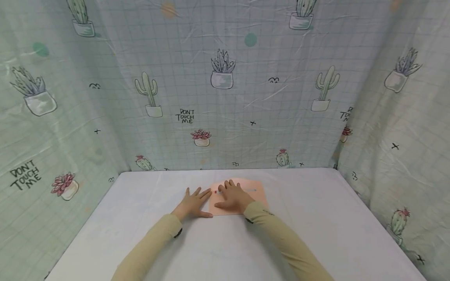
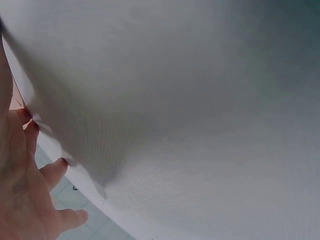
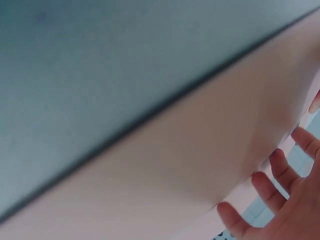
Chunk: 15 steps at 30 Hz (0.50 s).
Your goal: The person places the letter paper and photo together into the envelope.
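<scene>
A peach-coloured sheet (image 1: 259,200), looking like paper or thin card, lies flat on the white table. My right hand (image 1: 234,197) rests over its middle, fingers spread and slightly bent; in the right wrist view the fingertips (image 3: 227,211) touch the peach surface. Under that hand runs a slim grey-blue strip (image 1: 251,190) with a small red spot (image 1: 215,192) at its left; the hand hides its middle, and I cannot tell whether it is a pen or a printed mark. My left hand (image 1: 191,203) lies spread on the table, its fingertips at the sheet's left edge.
The white table (image 1: 147,199) extends to both sides and towards me. Hanging cloth (image 1: 218,105) printed with potted cacti encloses it at the back, left and right.
</scene>
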Tool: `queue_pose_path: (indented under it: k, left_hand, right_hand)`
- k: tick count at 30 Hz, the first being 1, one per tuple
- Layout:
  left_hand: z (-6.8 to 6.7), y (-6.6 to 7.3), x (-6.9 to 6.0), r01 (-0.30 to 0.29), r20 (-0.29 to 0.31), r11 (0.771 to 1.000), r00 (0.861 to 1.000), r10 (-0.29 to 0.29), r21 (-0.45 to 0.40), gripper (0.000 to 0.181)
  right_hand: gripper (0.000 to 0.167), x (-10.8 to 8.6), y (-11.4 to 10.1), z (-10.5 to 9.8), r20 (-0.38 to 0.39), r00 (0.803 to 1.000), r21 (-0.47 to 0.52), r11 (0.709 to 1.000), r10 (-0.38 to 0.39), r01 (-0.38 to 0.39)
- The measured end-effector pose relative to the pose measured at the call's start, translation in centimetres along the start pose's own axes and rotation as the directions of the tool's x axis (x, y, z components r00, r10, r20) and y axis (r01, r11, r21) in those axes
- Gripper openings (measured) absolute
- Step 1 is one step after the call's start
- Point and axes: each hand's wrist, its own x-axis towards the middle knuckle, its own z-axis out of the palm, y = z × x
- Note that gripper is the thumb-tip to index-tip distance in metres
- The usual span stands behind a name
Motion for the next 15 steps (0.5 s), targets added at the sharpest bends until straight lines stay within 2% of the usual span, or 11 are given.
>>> queue_pose_path:
  k: [5, 8, 15]
  left_hand:
    - [-0.3, 0.4, -0.1, 0.005, 0.009, 0.999, 1.0, -0.005, 0.045, 0.094]
    - [-0.5, 0.6, -0.1, 0.014, 0.022, 0.999, 1.0, -0.015, 0.053, 0.094]
    - [-0.4, 0.5, -0.1, 0.02, 0.026, 0.999, 0.999, -0.021, 0.034, 0.094]
  right_hand:
    - [0.069, -0.2, -0.5, 0.1, -0.034, 0.999, -0.069, 0.997, -0.021, 0.019]
    - [0.066, -0.4, -0.8, -0.1, -0.04, 0.999, -0.075, 0.997, -0.033, 0.03]
    - [0.063, -0.5, -1.2, -0.7, 0.003, 1.0, -0.011, 1.0, 0.001, -0.001]
